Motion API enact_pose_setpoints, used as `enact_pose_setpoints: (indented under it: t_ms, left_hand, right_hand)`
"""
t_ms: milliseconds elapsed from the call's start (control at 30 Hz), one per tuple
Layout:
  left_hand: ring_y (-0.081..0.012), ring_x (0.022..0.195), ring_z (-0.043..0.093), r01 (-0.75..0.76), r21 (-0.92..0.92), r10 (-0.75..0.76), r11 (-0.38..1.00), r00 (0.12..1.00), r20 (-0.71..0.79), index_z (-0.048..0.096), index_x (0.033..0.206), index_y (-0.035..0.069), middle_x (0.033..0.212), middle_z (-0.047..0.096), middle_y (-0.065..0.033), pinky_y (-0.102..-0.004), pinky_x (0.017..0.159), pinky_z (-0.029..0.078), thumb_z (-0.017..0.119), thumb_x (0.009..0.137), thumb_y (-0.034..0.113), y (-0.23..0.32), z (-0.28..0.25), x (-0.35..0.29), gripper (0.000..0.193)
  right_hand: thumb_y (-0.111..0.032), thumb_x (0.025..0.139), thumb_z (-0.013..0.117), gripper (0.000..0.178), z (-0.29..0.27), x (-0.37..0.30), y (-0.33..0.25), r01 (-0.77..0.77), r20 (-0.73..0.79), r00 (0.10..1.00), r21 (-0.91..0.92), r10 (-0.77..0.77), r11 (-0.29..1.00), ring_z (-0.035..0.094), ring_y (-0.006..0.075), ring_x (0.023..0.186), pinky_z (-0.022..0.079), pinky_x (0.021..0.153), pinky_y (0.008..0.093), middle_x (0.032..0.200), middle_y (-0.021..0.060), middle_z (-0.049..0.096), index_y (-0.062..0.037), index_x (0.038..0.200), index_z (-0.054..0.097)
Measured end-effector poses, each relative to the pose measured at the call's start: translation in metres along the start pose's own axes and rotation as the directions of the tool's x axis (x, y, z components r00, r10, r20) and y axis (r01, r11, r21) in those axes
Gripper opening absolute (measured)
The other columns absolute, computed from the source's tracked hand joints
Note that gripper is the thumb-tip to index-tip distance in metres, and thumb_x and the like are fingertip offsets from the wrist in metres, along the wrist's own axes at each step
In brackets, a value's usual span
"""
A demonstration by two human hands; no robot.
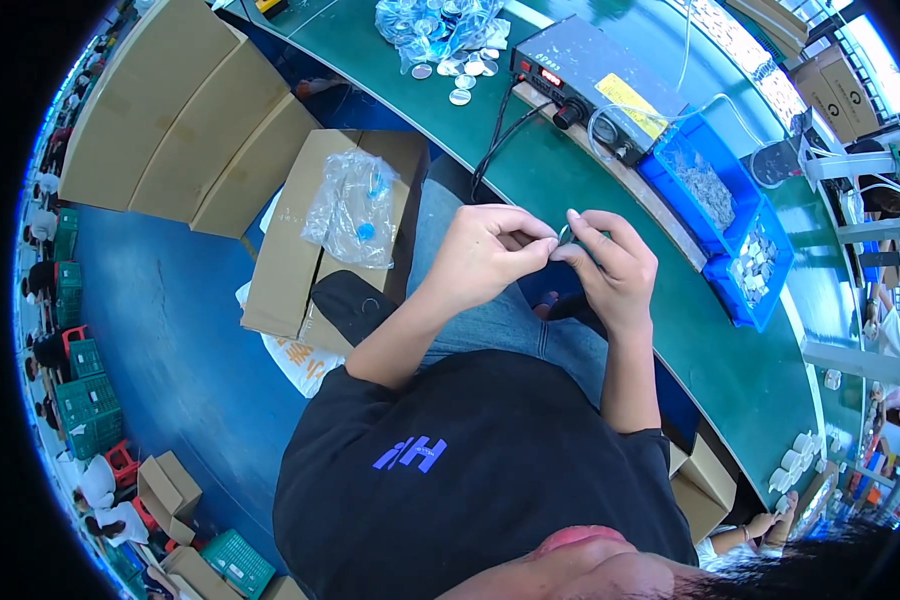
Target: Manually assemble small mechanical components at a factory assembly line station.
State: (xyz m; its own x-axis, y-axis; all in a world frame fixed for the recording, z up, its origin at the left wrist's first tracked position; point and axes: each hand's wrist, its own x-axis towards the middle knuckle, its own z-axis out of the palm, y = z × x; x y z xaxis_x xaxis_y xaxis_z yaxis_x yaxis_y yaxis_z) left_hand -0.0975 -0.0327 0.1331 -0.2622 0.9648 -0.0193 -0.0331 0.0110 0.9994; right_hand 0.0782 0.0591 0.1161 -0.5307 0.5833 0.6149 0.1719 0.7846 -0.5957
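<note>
In front of my chest, above my lap, both hands meet at a small thin shiny disc (565,236), seen nearly edge-on. My left hand (485,252) pinches its left side between thumb and forefinger, the other fingers curled in. On the other side, my right hand (615,268) grips it with thumb and forefinger. Fingertips cover much of the disc, so its face cannot be made out. Similar round silvery discs (459,97) lie loose on the green table, beside a clear plastic bag (435,28) filled with more of them.
A grey control box (610,80) with cables stands on the green table (705,345). Beside it are a blue bin (665,185) of small clear pieces and another blue bin (730,295) of white pieces. To my left is a cardboard box (280,270) topped by a plastic bag (355,215).
</note>
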Motion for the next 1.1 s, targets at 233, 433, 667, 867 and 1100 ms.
enact_pose_setpoints:
  t_ms: [233, 433, 667, 867, 1100]
  left_hand:
    - [-0.0047, 0.064, 0.055, -0.032, 0.005, 0.032, 0.999, 0.999, 0.004, 0.076, 0.088, -0.003, 0.077, 0.07, -0.0025, -0.0168, 0.059, 0.043, 0.07, 0.084, -0.006, -0.003, 0.003, -0.001, 0.008]
    - [-0.0045, 0.064, 0.053, -0.013, -0.058, 0.012, 0.998, 1.0, -0.011, 0.075, 0.089, -0.002, 0.077, 0.068, -0.0012, -0.0165, 0.059, 0.042, 0.07, 0.084, -0.006, -0.004, 0.0, 0.001, 0.008]
    - [-0.0078, 0.068, 0.057, -0.071, -0.159, 0.059, 0.985, 0.995, -0.081, 0.076, 0.097, -0.003, 0.085, 0.07, -0.004, -0.0177, 0.063, 0.046, 0.075, 0.085, -0.004, -0.009, -0.004, 0.0, 0.012]
    - [-0.0116, 0.071, 0.061, -0.308, 0.086, 0.315, 0.947, 0.945, -0.088, 0.078, 0.102, -0.004, 0.094, 0.071, -0.0081, -0.0199, 0.066, 0.049, 0.078, 0.085, -0.004, -0.002, 0.003, -0.002, 0.017]
    - [-0.0146, 0.071, 0.063, -0.48, 0.174, 0.499, 0.86, 0.862, -0.086, 0.079, 0.102, -0.004, 0.097, 0.072, -0.0113, -0.0228, 0.065, 0.052, 0.077, 0.085, -0.008, -0.027, 0.002, -0.001, 0.017]
  right_hand:
    - [-0.009, 0.08, 0.087, 0.037, 0.003, -0.006, -0.002, -0.048, 0.011, 0.999, 0.081, 0.047, 0.996, 0.07, 0.0212, 0.086, 0.056, 0.075, 0.0304, 0.106, 0.0117, 0.076, -0.0014, 0.116, 0.08]
    - [-0.008, 0.083, 0.085, 0.036, 0.005, -0.01, -0.003, -0.211, 0.05, 0.977, 0.343, 0.206, 0.915, 0.071, 0.0221, 0.09, 0.057, 0.081, 0.0304, 0.111, 0.0139, 0.078, -0.0005, 0.118, 0.08]
    - [-0.006, 0.087, 0.081, 0.031, 0.002, -0.011, -0.006, -0.321, 0.081, 0.944, 0.447, 0.319, 0.835, 0.072, 0.0218, 0.092, 0.058, 0.084, 0.0302, 0.115, 0.0152, 0.078, 0.0014, 0.118, 0.079]
    - [-0.005, 0.089, 0.079, 0.026, 0.005, -0.011, -0.011, -0.36, 0.077, 0.925, 0.483, 0.371, 0.798, 0.071, 0.0212, 0.09, 0.057, 0.082, 0.0299, 0.117, 0.0158, 0.078, 0.0025, 0.114, 0.079]
    - [-0.003, 0.091, 0.078, 0.018, 0.009, -0.01, -0.013, -0.303, 0.04, 0.948, 0.422, 0.316, 0.855, 0.07, 0.0195, 0.086, 0.055, 0.077, 0.0281, 0.107, 0.0139, 0.078, 0.0034, 0.108, 0.08]
